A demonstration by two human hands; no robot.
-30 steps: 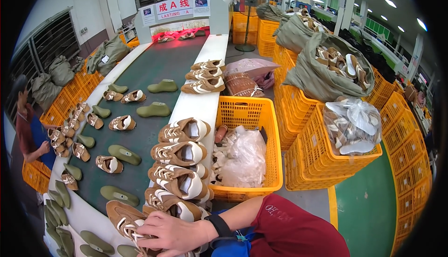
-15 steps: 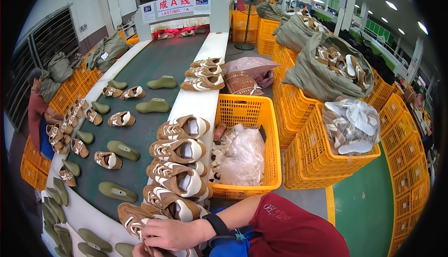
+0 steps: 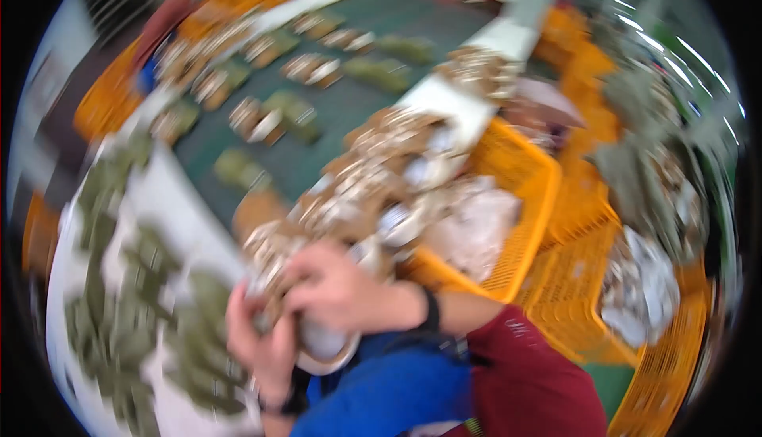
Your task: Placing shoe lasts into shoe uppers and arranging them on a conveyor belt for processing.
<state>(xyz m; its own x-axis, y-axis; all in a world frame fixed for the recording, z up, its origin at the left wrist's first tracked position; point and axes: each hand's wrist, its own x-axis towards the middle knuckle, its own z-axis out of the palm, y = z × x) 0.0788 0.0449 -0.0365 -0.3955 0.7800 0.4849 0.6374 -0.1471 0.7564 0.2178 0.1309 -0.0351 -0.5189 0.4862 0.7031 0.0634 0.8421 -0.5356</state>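
Note:
A brown and white sneaker [image 3: 324, 346] is between my two hands at the lower middle, its heel end toward me. My left hand [image 3: 262, 343] grips its left side with bent fingers. On top, near the laces, the fingers of my right hand [image 3: 337, 288] are pinched together; motion blur hides just what they hold there. Just beyond my hands, a row of similar sneakers [image 3: 361, 187] stands along the white ledge [image 3: 452, 103].
Green shoe lasts [image 3: 127, 310] crowd the white surface at left. More lasts and sneakers lie on the dark green belt [image 3: 333, 135]. At right stands a yellow crate [image 3: 540, 199] holding plastic-wrapped pieces, with more crates [image 3: 571, 294] beyond. Another person [image 3: 163, 24] is at far left.
The view has swung and tilted toward the left, with strong blur. My left hand, mostly hidden before, now shows on the sneaker; the sneaker has come nearer my body.

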